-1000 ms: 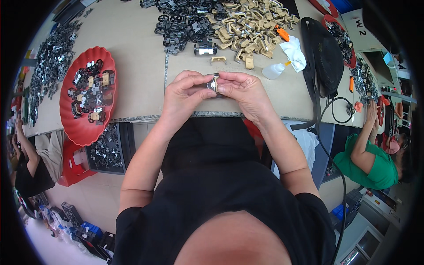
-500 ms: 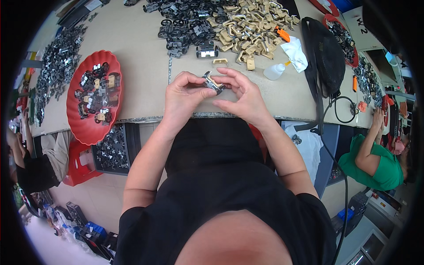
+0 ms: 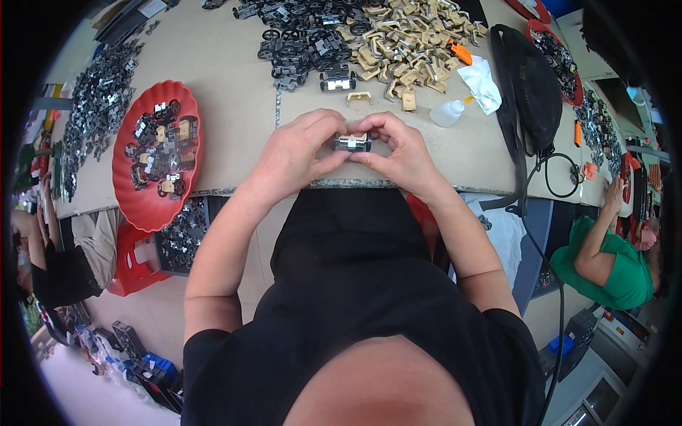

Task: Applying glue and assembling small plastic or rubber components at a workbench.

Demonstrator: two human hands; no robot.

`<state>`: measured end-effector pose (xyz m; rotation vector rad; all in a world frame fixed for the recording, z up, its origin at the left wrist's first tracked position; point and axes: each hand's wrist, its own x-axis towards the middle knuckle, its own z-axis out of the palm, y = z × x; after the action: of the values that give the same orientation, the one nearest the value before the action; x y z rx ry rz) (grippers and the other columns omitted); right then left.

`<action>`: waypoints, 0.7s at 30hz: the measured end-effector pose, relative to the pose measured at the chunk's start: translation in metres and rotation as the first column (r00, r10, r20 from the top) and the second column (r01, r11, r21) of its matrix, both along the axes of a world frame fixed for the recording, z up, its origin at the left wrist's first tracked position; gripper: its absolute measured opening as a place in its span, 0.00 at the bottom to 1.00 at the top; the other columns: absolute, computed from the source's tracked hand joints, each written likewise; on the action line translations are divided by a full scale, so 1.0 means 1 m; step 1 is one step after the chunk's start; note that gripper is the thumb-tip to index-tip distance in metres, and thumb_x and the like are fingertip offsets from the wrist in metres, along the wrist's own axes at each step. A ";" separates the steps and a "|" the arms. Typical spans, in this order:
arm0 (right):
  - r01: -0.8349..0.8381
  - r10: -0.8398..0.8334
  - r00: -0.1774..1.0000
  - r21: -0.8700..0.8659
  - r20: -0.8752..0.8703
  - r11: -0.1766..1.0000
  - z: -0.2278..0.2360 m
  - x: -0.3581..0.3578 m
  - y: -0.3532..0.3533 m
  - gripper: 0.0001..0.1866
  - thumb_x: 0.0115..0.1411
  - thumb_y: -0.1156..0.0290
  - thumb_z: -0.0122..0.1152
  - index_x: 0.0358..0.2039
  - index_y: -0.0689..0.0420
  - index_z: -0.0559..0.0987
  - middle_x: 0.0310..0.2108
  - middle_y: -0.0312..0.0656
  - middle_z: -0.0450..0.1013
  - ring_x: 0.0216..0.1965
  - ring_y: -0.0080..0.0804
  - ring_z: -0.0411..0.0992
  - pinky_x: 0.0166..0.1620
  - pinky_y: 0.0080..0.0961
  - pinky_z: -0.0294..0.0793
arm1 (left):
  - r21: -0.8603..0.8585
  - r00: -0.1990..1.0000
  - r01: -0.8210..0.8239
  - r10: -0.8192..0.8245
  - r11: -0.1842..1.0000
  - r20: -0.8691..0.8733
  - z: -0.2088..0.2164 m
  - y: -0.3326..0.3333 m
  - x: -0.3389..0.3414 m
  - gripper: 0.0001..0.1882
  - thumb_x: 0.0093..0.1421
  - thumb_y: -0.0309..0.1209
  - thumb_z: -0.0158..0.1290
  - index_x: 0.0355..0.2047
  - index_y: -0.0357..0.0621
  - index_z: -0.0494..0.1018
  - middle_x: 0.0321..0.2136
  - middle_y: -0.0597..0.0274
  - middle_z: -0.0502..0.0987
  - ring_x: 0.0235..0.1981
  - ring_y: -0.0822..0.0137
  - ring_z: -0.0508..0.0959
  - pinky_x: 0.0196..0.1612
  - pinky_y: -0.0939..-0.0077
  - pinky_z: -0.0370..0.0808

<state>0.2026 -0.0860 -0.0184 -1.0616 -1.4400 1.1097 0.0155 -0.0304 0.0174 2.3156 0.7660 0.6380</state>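
Note:
Just above the table's near edge, my left hand (image 3: 297, 150) and my right hand (image 3: 403, 155) pinch a small toy car chassis (image 3: 353, 144) between thumbs and fingers. It has dark wheels, a shiny silvery middle and a bit of tan showing along its top. Beyond my hands lie a single tan plastic part (image 3: 359, 96) and a lone wheeled chassis (image 3: 337, 79). Behind these are a heap of black chassis (image 3: 305, 42) and a pile of tan plastic parts (image 3: 408, 53).
On the left, a red scalloped tray (image 3: 128, 192) holds several car pieces. To the right are a white squeeze bottle (image 3: 447, 113), a crumpled tissue (image 3: 482, 84), an orange tool (image 3: 460, 52), and a black bag (image 3: 529, 92) with a cable. Other people sit at both sides.
The chassis has turned from a slant to lie level, silvery side showing. My right hand's fingers have closed in on its right end, and both hands now press on it.

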 end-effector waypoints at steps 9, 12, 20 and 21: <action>-0.070 0.033 0.957 0.117 0.288 0.991 0.010 0.004 0.006 0.16 0.41 0.78 0.67 0.32 0.60 0.72 0.41 0.41 0.66 0.38 0.28 0.69 0.38 0.21 0.72 | -0.158 0.991 0.098 -0.082 0.983 0.105 -0.008 0.007 -0.001 0.13 0.45 0.24 0.58 0.31 0.39 0.69 0.28 0.58 0.71 0.27 0.62 0.74 0.31 0.72 0.71; -0.088 0.048 0.951 0.120 0.304 0.989 0.007 0.005 0.007 0.16 0.40 0.79 0.67 0.32 0.59 0.72 0.40 0.42 0.67 0.38 0.30 0.69 0.38 0.22 0.71 | -0.218 0.985 0.116 -0.084 0.969 0.150 -0.012 0.007 0.000 0.12 0.44 0.21 0.57 0.31 0.38 0.70 0.29 0.60 0.70 0.28 0.65 0.73 0.32 0.75 0.70; -0.106 0.037 0.942 0.190 0.335 0.976 0.010 0.002 0.005 0.15 0.41 0.79 0.66 0.31 0.60 0.72 0.34 0.41 0.69 0.37 0.34 0.70 0.40 0.24 0.70 | -0.261 0.974 0.160 -0.109 0.952 0.198 -0.016 0.009 0.000 0.12 0.41 0.18 0.57 0.29 0.36 0.71 0.30 0.61 0.70 0.33 0.67 0.72 0.35 0.78 0.69; -0.100 0.031 0.943 0.193 0.332 0.976 0.010 0.002 0.004 0.15 0.41 0.79 0.66 0.31 0.60 0.72 0.34 0.41 0.69 0.37 0.34 0.70 0.40 0.24 0.70 | -0.253 0.973 0.163 -0.112 0.954 0.204 -0.017 0.009 0.000 0.12 0.41 0.18 0.57 0.29 0.36 0.71 0.30 0.61 0.70 0.33 0.67 0.72 0.35 0.78 0.69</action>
<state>0.2045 -0.0816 -0.0084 -1.0894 -1.8244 0.8304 0.0153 -0.0217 0.0006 2.0079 0.5596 0.6364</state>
